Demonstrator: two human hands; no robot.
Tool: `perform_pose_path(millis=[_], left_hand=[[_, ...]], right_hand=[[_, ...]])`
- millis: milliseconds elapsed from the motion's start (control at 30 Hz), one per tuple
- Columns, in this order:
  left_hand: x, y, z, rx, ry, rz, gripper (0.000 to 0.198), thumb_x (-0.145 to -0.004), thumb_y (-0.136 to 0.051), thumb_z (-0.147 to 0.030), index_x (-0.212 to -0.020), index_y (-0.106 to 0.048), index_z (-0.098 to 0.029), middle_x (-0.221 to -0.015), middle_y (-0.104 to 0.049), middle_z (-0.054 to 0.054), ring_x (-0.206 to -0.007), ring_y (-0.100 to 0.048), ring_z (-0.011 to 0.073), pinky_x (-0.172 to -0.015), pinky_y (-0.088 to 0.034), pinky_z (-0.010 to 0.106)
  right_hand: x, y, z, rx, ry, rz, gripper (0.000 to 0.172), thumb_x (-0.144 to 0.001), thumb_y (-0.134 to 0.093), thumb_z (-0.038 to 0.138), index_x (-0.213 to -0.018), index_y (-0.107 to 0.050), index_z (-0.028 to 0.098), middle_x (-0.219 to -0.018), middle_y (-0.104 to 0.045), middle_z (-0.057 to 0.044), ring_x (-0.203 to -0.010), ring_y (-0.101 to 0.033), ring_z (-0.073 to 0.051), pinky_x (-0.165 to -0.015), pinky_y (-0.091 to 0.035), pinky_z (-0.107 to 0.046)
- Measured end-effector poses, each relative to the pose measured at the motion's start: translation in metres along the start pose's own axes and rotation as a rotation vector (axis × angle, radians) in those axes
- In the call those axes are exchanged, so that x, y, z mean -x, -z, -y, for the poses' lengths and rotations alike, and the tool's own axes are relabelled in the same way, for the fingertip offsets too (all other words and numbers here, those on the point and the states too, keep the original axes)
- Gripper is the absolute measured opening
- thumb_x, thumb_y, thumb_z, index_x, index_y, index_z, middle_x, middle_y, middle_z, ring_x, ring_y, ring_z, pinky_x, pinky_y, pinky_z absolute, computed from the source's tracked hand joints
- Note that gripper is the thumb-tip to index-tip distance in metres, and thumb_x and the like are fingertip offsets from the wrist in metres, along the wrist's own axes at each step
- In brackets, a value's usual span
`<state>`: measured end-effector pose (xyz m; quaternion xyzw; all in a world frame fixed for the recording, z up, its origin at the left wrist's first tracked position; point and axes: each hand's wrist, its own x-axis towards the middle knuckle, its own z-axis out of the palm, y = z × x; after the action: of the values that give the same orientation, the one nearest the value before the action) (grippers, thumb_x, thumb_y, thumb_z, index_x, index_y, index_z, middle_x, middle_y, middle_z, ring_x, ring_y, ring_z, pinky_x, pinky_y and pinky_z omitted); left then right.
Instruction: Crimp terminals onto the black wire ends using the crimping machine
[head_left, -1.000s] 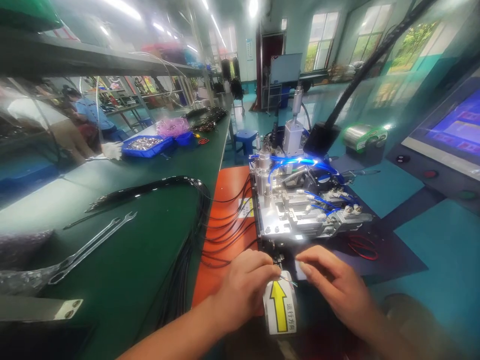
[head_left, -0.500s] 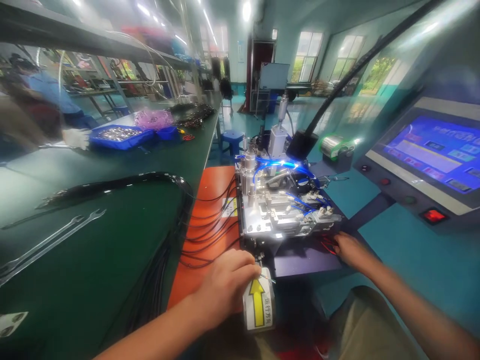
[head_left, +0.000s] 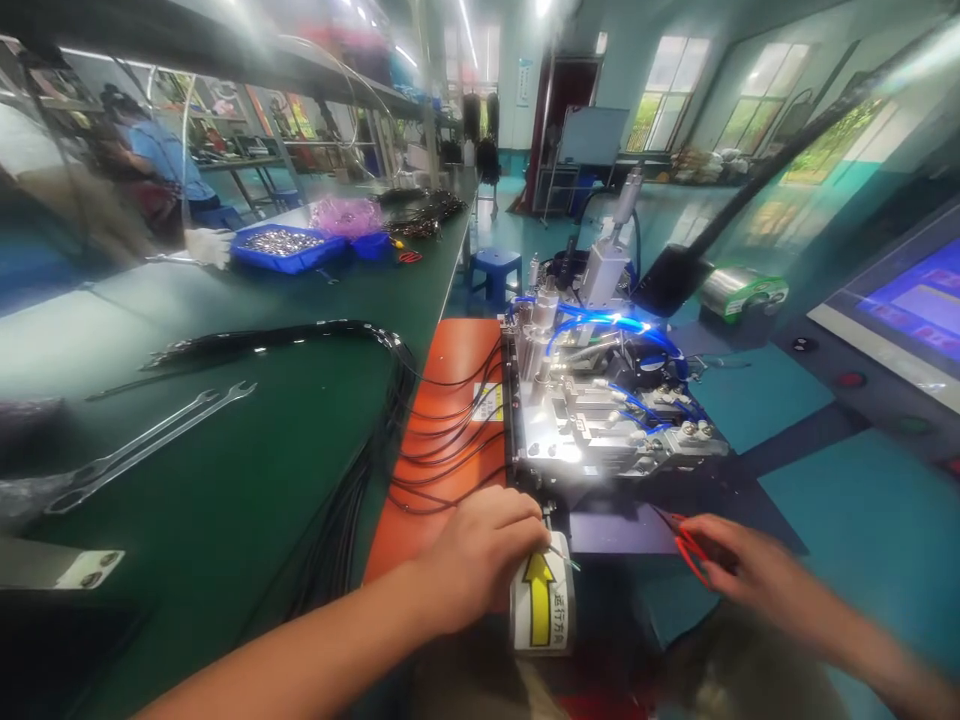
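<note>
At the top of the arrow label, a wire is pinched between thumb and fingers of the left hand. Snips are held by the right hand (fingers curled at the red handles), tips over the dark plate. Beyond, the machine is flanked by an orange panel.

white label: yellow arrow, "运行方向" | orange plate sticker: too small to read

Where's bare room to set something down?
Bare green bench lies between the wrenches and the black cables. A smaller strip of dark plate shows between the left hand and the red-handled tool, in front of the machine. Crowded: the orange panel, crossed by those cables, and the machine's top with its blue tubes.
</note>
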<state>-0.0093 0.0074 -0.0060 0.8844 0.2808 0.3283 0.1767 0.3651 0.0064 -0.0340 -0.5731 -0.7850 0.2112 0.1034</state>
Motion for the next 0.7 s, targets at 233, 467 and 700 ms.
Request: perform_pose_path(millis=[233, 467, 700], left_hand=[[0.0, 0.001, 0.0, 0.003, 0.001, 0.013, 0.008, -0.084, -0.059, -0.013, -0.091, -0.056, -0.017, -0.091, -0.06, 0.004, -0.08, -0.05, 0.0162, -0.071, -0.037, 0.028], [-0.002, 0.001, 0.0, -0.027, -0.017, 0.019, 0.007, -0.086, -0.056, -0.011, -0.088, -0.056, -0.018, -0.087, -0.059, 0.003, -0.075, -0.048, 0.0147, -0.066, -0.035, 0.027], [-0.002, 0.001, 0.0, -0.021, -0.011, 0.018, 0.006, -0.088, -0.055, -0.012, -0.088, -0.057, -0.018, -0.086, -0.06, 0.003, -0.075, -0.049, 0.015, -0.067, -0.036, 0.027]], right_hand=[[-0.009, 0.006, 0.106, 0.008, 0.211, 0.114, 0.014, -0.087, -0.066, 0.03, -0.085, -0.057, 0.02, -0.084, -0.062, -0.003, -0.076, -0.055, -0.02, -0.068, -0.043, -0.031], [-0.022, 0.002, 0.115, 0.115, 0.338, 0.057, 0.006, -0.087, -0.063, 0.023, -0.091, -0.06, 0.02, -0.087, -0.061, -0.004, -0.078, -0.051, -0.021, -0.069, -0.038, -0.033], [-0.029, -0.007, 0.11, 0.114, 0.41, 0.085, 0.009, -0.088, -0.064, 0.026, -0.095, -0.061, 0.021, -0.086, -0.058, -0.003, -0.077, -0.049, -0.02, -0.067, -0.034, -0.032]])
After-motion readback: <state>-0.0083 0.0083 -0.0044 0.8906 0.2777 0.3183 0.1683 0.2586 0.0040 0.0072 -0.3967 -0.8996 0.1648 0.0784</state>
